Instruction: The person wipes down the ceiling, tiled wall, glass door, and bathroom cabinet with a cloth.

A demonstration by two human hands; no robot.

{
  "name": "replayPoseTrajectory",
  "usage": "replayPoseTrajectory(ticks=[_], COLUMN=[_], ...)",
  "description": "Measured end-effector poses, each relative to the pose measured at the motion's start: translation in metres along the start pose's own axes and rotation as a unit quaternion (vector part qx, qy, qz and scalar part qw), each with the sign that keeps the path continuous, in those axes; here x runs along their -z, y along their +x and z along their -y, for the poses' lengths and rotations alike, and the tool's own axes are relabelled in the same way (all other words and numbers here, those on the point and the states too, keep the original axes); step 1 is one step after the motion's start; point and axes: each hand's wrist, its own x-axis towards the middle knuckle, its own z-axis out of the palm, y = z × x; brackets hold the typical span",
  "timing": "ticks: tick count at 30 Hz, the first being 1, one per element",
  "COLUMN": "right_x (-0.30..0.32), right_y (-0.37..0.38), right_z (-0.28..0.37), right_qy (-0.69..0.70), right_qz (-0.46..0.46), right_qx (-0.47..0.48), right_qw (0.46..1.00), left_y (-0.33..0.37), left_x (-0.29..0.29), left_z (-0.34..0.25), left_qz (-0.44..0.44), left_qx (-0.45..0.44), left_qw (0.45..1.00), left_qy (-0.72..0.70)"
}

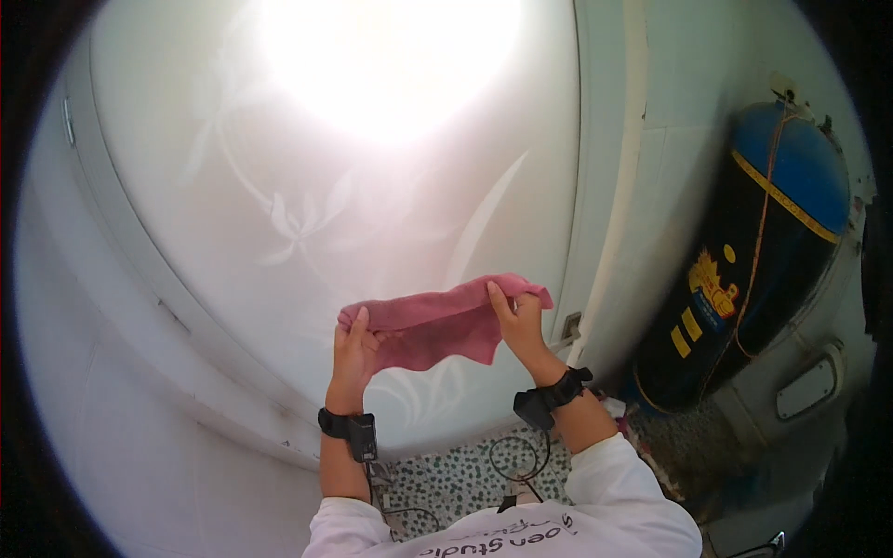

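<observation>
A pink cloth (437,321) is stretched between my two hands in front of a frosted glass door. My left hand (353,344) pinches its left end, thumb on top. At the other end, my right hand (519,325) grips the cloth with the thumb laid over its upper edge. The upper part is folded over, and a darker, damp-looking layer hangs below it with a wavy lower edge. Each wrist wears a black strap with a small device, and thin black cables run down from them.
The frosted door (307,251) with pale leaf patterns fills the middle, with a bright glare at its top. A metal latch (571,325) sits at its right edge. On the right stands a tall blue-and-black cylindrical tank (735,270) with a cord. The floor (437,474) is green-and-white mosaic.
</observation>
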Motion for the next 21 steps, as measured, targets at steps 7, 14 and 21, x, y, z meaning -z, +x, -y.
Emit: replayPoseTrajectory(ticks=[7,14,21], right_x=[-0.003,-0.016,-0.022], right_y=[0.068,0.069,0.07], right_z=[-0.009,-0.05,-0.049], right_qy=[0.131,-0.084,-0.052], right_qz=[-0.09,-0.18,-0.221], right_qx=[0.011,0.072,0.184], right_qw=[0.987,0.977,0.956], left_y=[0.055,0.061,0.058], left_x=[-0.039,-0.03,-0.02], left_z=[0.001,0.012,0.019], left_qz=[-0.148,-0.311,-0.326], left_qx=[-0.13,-0.212,-0.307], left_qw=[0.98,0.845,0.864], left_qy=[-0.018,0.379,0.228])
